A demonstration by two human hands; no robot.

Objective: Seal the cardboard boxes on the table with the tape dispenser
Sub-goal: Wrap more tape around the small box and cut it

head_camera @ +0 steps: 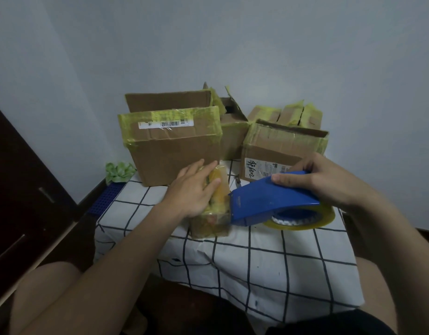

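a small cardboard box (208, 223), wrapped in glossy tape, sits on the table (257, 267) with the blue tape dispenser (269, 199) tipped on its side against its right face, yellowish tape roll (305, 224) underneath. behind stand a large box (174, 153) and a lower box (281, 148), both flaps up, edges bound in yellow-green tape.

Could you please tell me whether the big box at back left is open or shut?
Open: the big box has its rear flap standing upright, not folded over.
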